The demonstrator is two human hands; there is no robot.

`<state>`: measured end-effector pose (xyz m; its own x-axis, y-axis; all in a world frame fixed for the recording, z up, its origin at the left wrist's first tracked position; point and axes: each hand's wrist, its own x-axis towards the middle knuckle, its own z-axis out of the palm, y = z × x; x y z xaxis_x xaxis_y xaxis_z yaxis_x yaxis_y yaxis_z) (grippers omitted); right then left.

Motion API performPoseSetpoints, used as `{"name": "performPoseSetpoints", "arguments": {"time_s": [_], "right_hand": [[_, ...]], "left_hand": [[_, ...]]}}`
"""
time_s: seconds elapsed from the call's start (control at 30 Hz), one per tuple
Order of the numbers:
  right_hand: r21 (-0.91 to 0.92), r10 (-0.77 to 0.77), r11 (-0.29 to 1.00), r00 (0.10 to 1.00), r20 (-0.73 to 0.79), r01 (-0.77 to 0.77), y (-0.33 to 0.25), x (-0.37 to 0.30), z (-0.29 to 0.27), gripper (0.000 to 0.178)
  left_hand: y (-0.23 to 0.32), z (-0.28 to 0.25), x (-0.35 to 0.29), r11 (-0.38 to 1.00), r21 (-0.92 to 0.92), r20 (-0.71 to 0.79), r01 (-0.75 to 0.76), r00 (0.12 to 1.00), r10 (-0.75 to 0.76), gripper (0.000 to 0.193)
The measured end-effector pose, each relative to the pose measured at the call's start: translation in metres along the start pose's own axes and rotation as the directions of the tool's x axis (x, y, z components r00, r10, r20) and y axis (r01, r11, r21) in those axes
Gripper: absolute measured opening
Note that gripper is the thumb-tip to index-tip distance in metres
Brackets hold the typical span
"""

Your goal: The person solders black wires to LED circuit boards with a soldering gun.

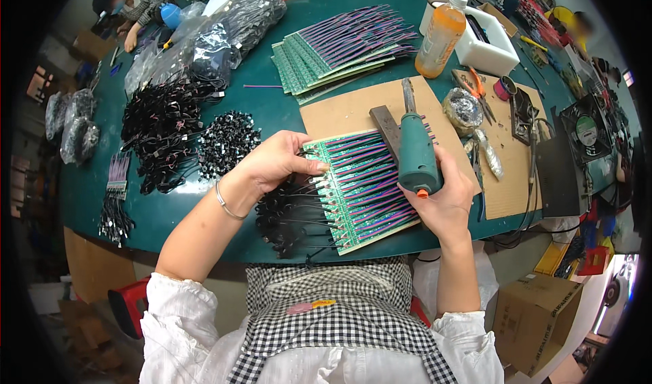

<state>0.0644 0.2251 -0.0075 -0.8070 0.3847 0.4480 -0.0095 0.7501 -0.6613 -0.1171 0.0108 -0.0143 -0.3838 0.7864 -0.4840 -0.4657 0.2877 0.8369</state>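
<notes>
My left hand [288,158] pinches the upper left corner of a green circuit board panel [345,200], thumb on top. Rows of purple, red and black wires [373,180] run across the panel toward the right. Black cables [285,214] trail from its left edge. My right hand [448,197] is closed around a green cylindrical hand tool [417,153] with an orange end. The tool's flat metal tip [408,93] points away from me, beyond the panel. A dark rectangular bar [386,131] lies at the panel's far right edge, partly behind the tool.
Stacked wired panels [326,48] lie farther back. Black cable heaps [159,126] and small black connectors [229,143] sit left. An orange liquid bottle [441,38], orange-handled pliers [479,92] and a fan [585,133] stand right. Cardboard [343,109] lies under the work. Another person [139,4] sits far left.
</notes>
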Motion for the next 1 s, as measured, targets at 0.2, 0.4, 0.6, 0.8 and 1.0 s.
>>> {"name": "performPoseSetpoints", "arguments": {"time_s": [0.2, 0.4, 0.6, 0.8, 1.0], "right_hand": [[0.055, 0.038, 0.998, 0.999, -0.016, -0.037, -0.002, 0.006, 0.003, 0.056], [0.08, 0.081, 0.994, 0.997, -0.012, -0.08, -0.004, 0.006, 0.0, 0.052], [0.165, 0.168, 0.972, 0.986, 0.014, -0.168, -0.007, -0.001, -0.005, 0.053], [0.278, 0.242, 0.927, 0.968, 0.066, -0.25, -0.003, -0.007, -0.005, 0.056], [0.324, 0.283, 0.896, 0.952, 0.115, -0.305, 0.004, -0.004, 0.001, 0.052]], "left_hand": [[-0.015, -0.008, 0.007, 0.974, -0.193, -0.009, -0.119, 0.993, 0.12, 0.031], [-0.023, -0.006, 0.012, 0.928, -0.321, 0.034, -0.192, 0.976, 0.214, 0.034], [-0.038, -0.008, 0.017, 0.927, -0.328, 0.086, -0.181, 0.972, 0.22, 0.032], [-0.034, 0.001, -0.012, 0.975, -0.169, -0.008, -0.144, 0.989, 0.145, 0.03], [-0.042, -0.004, -0.012, 0.939, -0.25, -0.028, -0.236, 0.971, 0.237, 0.038]]}}
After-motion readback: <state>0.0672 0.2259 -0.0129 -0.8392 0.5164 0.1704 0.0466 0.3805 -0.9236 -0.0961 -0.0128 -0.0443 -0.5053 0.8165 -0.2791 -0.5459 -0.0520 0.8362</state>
